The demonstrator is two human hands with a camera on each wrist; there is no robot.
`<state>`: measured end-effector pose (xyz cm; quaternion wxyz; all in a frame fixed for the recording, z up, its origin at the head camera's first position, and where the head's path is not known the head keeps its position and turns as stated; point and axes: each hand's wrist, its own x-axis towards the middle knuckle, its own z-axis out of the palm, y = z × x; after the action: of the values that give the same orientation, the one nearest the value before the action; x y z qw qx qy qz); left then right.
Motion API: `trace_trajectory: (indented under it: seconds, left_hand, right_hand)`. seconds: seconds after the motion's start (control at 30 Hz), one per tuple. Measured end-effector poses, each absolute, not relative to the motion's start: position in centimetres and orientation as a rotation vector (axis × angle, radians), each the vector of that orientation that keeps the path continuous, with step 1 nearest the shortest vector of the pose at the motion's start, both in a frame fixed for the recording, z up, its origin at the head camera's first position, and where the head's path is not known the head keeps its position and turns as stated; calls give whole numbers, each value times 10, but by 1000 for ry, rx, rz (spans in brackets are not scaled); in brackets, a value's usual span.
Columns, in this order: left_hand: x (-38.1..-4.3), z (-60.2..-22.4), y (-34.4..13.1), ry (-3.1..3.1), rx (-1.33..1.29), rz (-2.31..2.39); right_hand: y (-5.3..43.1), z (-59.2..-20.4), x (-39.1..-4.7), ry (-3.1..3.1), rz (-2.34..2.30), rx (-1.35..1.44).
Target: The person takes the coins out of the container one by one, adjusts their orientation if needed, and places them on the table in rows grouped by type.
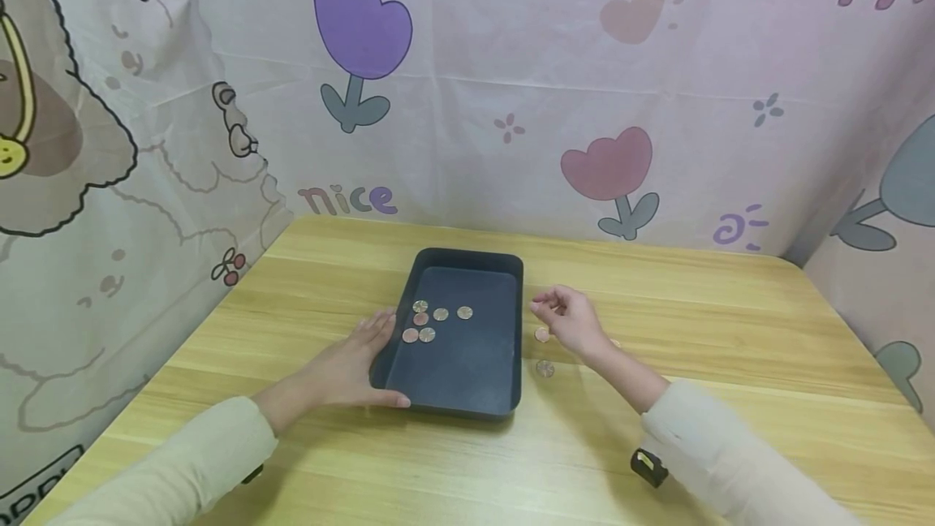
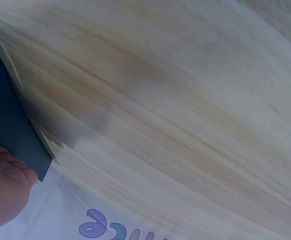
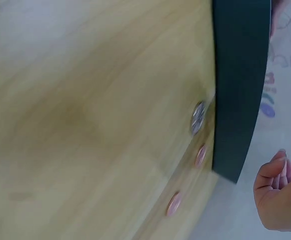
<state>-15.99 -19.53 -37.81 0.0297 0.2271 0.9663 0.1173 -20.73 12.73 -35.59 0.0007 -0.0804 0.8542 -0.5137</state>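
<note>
Round, shiny metal coins [image 1: 441, 314] lay inside the dark rectangular tray [image 1: 460, 372], others beside it on the yellow wooden table [image 1: 409, 477]. The left hand [image 1: 354, 368] rested, fingers extended, against it; uneven pressure could have slid it. The right hand [image 1: 573, 319] was curled; I couldn't tell whether it grasped anything.

head: bright, soft shadows on table [image 1: 730, 323] | wrist views: dimmer, hazy — pale glare, right one's upper left
</note>
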Motion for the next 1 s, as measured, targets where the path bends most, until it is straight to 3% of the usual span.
trace_trajectory:
  seconds: [1.0]
  left_hand:
    - [-160, -378, -196, 2971, 686, 396]
  right_hand:
    - [23, -360, -219, 2613, -1694, -444]
